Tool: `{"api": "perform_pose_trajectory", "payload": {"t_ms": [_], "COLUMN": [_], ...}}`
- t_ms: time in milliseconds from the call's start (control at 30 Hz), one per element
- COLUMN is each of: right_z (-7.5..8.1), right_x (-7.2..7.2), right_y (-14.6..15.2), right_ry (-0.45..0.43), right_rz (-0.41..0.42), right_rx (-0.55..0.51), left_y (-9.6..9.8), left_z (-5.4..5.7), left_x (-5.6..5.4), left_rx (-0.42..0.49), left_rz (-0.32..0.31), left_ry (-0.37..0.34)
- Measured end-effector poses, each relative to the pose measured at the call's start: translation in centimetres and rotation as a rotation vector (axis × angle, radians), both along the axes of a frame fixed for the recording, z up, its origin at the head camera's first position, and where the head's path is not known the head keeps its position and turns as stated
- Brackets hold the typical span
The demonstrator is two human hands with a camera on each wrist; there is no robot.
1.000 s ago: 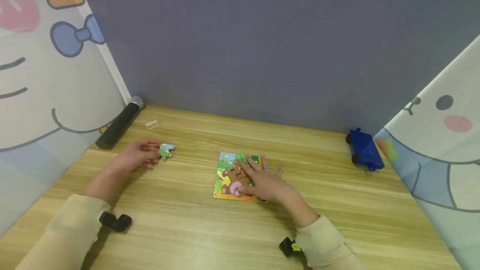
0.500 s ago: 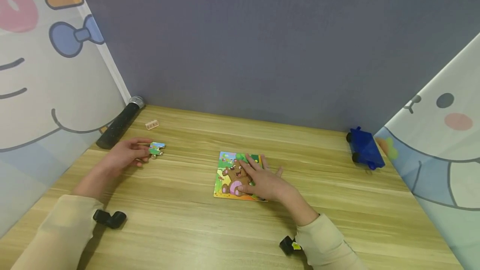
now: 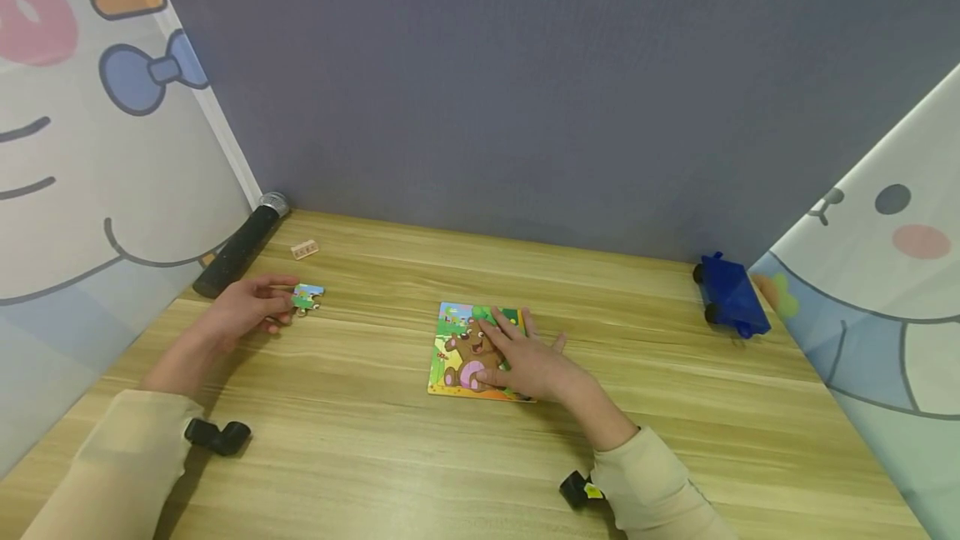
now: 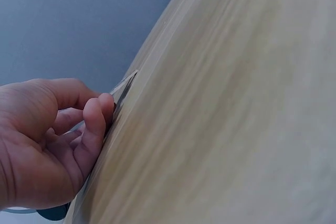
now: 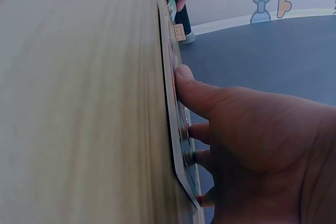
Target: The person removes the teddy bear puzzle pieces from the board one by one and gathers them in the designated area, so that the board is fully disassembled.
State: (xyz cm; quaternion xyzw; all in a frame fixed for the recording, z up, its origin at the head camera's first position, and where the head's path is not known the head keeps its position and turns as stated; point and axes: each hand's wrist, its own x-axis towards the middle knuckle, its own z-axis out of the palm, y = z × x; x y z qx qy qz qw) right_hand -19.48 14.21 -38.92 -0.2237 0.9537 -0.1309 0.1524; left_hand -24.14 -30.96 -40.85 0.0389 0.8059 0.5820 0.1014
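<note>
Toward the left of the table, my left hand (image 3: 251, 307) pinches a small jigsaw puzzle piece (image 3: 307, 297) printed in blue and green. In the left wrist view the thumb and fingers meet at the piece's edge, low over the wood. Near the middle lies a square jigsaw puzzle (image 3: 459, 352) with a brown bear picture. My right hand (image 3: 531, 365) rests flat on its right part with fingers spread, hiding some of the picture. The right wrist view shows the thumb and fingertips (image 5: 185, 72) on the puzzle's surface.
A black microphone (image 3: 242, 247) lies at the back left, with a small pinkish block (image 3: 303, 250) beside it. A blue toy cart (image 3: 731, 297) with dark wheels sits at the back right. A grey wall (image 3: 525, 90) stands behind the wooden table (image 3: 360, 457).
My left hand has moved left with the puzzle piece, away from the bear puzzle. The right hand has stayed in place on the puzzle.
</note>
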Motion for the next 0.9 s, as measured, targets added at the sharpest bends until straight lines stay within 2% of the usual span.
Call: {"api": "perform_pose_trajectory", "payload": {"t_ms": [267,500,900], "right_z": [0.0,0.2,0.4], "right_x": [-0.1,0.1,-0.3], "right_y": [0.0,-0.1,0.9], "right_ry": [0.005,0.0,0.014], "right_rz": [0.001,-0.001,-0.008], "right_rx": [0.002,-0.01,-0.076], "left_y": [0.4,1.3,5.8], "left_z": [0.2,0.7,2.0], "left_x": [0.2,0.6,0.8], "left_rx": [-0.051,-0.105,-0.113], "left_rz": [0.009,0.051,-0.032], "left_ry": [0.023,0.055,0.1]}}
